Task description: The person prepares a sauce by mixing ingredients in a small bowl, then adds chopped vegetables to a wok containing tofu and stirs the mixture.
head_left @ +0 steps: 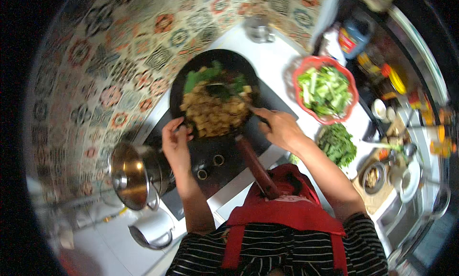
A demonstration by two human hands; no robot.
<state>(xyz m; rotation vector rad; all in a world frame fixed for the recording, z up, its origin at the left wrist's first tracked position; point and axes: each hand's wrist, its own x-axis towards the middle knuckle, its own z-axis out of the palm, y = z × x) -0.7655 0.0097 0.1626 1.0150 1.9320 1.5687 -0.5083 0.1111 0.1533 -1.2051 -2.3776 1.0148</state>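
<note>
A dark wok (178,92) sits on the stove, its long brown handle (256,166) pointing toward me. Browned cubes (210,115), perhaps potato or tofu, fill the near part, and green leafy pieces (203,77) lie at the far side. My right hand (279,127) grips the handle of a spatula (219,90), whose dark head is down in the food. At the wok's near left rim, my left hand (178,144) has its fingers closed around something small and dark, perhaps a side handle; I cannot make it out.
Right of the wok stands a red scalloped bowl (325,89) of chopped greens, with more leafy greens (337,144) nearer me. A lidded steel pot (138,175) stands at the left, a white jug (152,228) below it. A glass mug (259,29) is behind; bottles and dishes crowd the right.
</note>
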